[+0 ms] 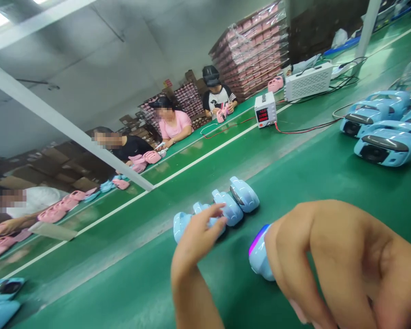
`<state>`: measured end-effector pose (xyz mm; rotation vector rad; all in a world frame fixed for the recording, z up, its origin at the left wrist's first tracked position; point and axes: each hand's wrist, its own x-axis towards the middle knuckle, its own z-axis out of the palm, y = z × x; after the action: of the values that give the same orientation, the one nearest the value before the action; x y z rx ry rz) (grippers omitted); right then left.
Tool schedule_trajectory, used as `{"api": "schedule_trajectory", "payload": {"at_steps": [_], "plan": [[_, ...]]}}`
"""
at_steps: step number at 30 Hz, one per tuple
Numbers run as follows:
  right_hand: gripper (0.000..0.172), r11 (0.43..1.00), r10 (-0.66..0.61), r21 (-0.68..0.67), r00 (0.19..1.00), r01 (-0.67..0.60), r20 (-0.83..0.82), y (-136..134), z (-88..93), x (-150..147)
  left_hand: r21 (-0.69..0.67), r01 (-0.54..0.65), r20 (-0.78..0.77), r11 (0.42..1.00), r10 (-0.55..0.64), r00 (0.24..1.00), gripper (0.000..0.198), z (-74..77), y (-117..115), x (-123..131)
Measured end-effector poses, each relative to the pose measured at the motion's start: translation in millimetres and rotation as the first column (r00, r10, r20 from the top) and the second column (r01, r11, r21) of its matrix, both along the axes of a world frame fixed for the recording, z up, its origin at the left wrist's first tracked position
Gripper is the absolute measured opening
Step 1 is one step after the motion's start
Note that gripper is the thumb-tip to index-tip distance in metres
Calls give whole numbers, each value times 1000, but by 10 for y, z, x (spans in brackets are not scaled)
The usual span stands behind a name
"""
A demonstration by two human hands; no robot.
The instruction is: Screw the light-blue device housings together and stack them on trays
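Note:
My left hand (196,235) reaches out over the green belt (294,183), its fingertips on a row of light blue toy cars (233,203) that stand side by side. My right hand (294,269) is close to the camera and wraps around another light blue toy car (258,253), whose strip glows purple. Most of that car is hidden behind my hand and forearm.
More blue toy cars (380,132) stand at the right and at the lower left (2,297). A power supply with red digits (265,109) and a white box (308,81) sit by cables. Several other people handle pink cars (142,161) across the belt. Wrapped pink boxes (253,50) are stacked behind.

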<state>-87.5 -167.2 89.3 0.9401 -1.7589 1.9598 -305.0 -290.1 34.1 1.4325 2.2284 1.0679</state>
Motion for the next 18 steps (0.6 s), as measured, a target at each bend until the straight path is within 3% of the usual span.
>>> {"api": "schedule_trajectory", "payload": {"at_steps": [2,3,5,7,12,15,18], "plan": [[51,997,-73,-23,997,73,-2,-5,-2,7,113,-216,-29,970,221,975,39,58,-195,-283],[50,994,-107,-39,994,107,1,-14,-8,12,160,-357,11,920,360,933,46,53,-287,-434],[46,985,-152,-77,988,152,5,-28,-25,4,95,-595,161,798,578,800,59,-30,-440,-712],[38,986,-147,-80,989,146,-7,-27,-41,-28,-14,-680,267,733,659,704,56,-188,-544,-906],[24,993,-112,-44,994,111,-5,-14,-72,-116,-134,-513,543,848,496,677,31,-617,-635,-1011],[21,992,-108,-58,994,108,10,-44,-103,-146,-127,-490,664,862,441,604,27,-759,-644,-1028],[19,992,-117,-52,993,118,21,-78,-131,-161,-17,-507,781,862,328,531,28,-819,-672,-1119]]}}
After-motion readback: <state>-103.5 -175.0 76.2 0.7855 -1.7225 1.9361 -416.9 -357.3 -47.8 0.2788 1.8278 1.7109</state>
